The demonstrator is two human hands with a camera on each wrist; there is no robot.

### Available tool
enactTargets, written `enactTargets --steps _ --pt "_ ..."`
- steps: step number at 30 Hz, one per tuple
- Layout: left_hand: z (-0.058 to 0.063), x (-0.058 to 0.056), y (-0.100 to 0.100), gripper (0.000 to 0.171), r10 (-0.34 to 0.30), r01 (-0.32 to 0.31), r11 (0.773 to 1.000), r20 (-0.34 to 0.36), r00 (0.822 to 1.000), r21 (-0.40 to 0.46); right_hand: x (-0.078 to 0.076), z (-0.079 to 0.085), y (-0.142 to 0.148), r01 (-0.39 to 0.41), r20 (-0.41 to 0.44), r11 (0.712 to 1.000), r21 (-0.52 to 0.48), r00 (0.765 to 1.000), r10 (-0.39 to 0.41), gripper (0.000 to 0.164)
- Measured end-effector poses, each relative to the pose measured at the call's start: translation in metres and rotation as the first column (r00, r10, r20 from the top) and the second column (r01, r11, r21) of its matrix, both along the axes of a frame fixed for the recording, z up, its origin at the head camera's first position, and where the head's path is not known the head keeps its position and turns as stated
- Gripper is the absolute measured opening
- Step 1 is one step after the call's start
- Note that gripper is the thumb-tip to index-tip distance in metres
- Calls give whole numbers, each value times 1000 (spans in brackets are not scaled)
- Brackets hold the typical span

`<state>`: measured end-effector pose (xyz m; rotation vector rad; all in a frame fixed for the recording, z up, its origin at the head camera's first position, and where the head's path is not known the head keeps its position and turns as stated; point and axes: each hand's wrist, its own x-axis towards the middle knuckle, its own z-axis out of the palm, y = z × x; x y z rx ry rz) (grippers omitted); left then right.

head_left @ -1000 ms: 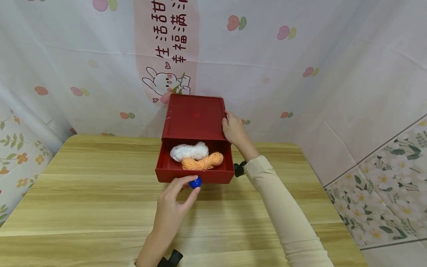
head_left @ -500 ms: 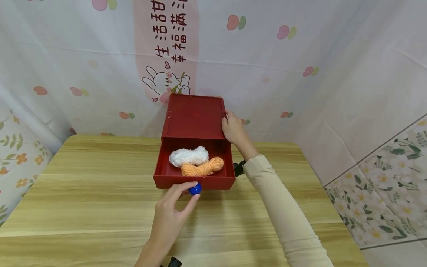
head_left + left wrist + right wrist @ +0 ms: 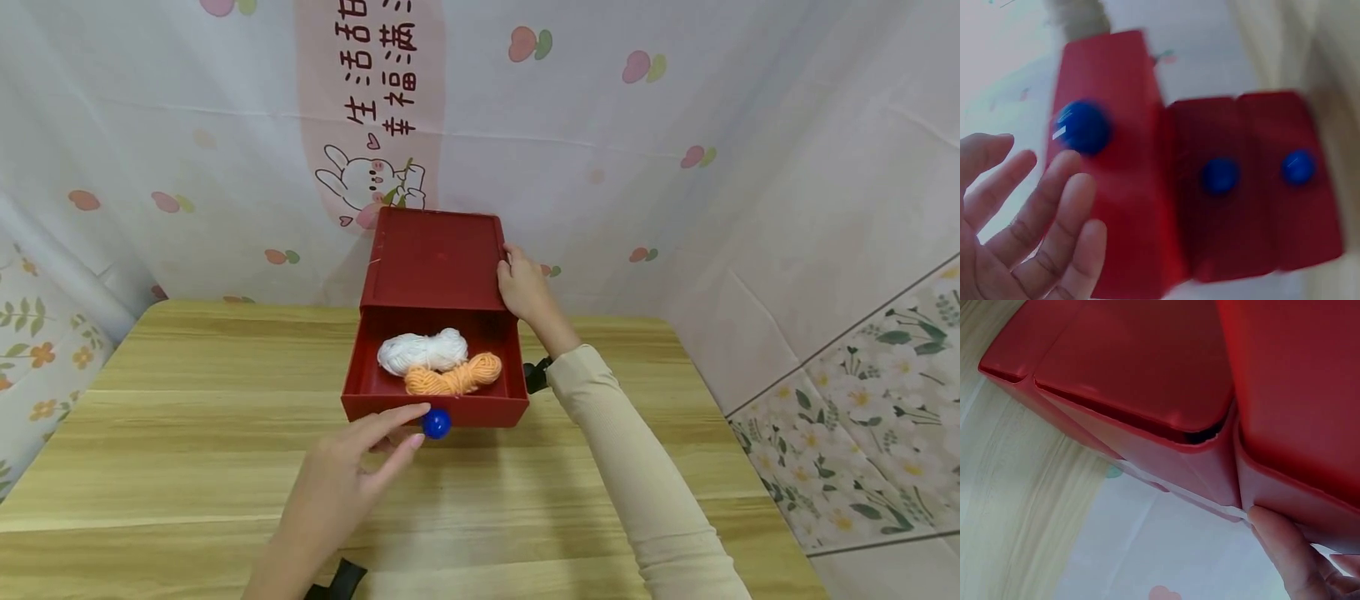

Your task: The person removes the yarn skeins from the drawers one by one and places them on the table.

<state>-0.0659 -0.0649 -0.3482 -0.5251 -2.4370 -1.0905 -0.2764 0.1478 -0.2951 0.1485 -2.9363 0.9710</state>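
A red drawer cabinet (image 3: 437, 265) stands at the middle of the wooden table's (image 3: 187, 433) far edge, against a printed cloth backdrop (image 3: 225, 125), with its top drawer (image 3: 435, 398) pulled well out towards the person. Inside lie a white yarn skein (image 3: 422, 350) and, touching it on the near side, an orange yarn skein (image 3: 453, 376); neither has been lifted, so by the look of things the opening is done and the contents remain to be dealt with. The left hand (image 3: 341, 475) hangs just in front of the drawer with fingers loosely spread and holding nothing, its fingertips just short of the blue knob (image 3: 437, 423) on the drawer front. The left wrist view, though blurred, shows the same open palm (image 3: 1019, 231) beside that knob (image 3: 1083, 127), with two more blue knobs on the closed drawers. The right hand (image 3: 525, 287), in a cream sleeve (image 3: 637, 475), grips the cabinet's upper right edge, a fingertip (image 3: 1285, 550) pressed to the red side wall.
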Motion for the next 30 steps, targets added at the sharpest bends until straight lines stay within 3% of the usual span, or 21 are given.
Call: enactTargets --steps 6,9,13,16,19,23,27,30 --pt "38 -10 -15 40 -42 44 999 -175 984 6 -1 0 2 1 -4 1000 0 1000 -1 48" --pt "51 -20 -16 35 -61 57 998 -192 979 -26 -1 0 2 -3 -2 1000 -5 1000 3 48" --pt "61 -35 -12 22 -47 42 993 -44 998 -108 -2 -1 2 -6 -2 1000 -6 1000 6 48" --pt "63 -47 -7 18 -52 71 984 113 992 -166 -2 -1 2 -3 -1 1000 -6 1000 3 48" --pt "62 -60 -1 17 -84 131 973 235 968 -192 -2 -1 2 -6 -3 1000 -8 1000 6 48" --pt "59 -75 8 17 -122 203 960 364 923 -193 -1 0 1 -14 2 1000 -11 1000 14 49" --pt "56 -88 15 22 -168 272 945 439 883 -185 0 0 2 -7 -1 1000 -12 1000 7 48" --pt "53 -95 17 27 -205 323 927 463 862 -192 1 0 2 -2 -5 1000 -17 1000 2 48"
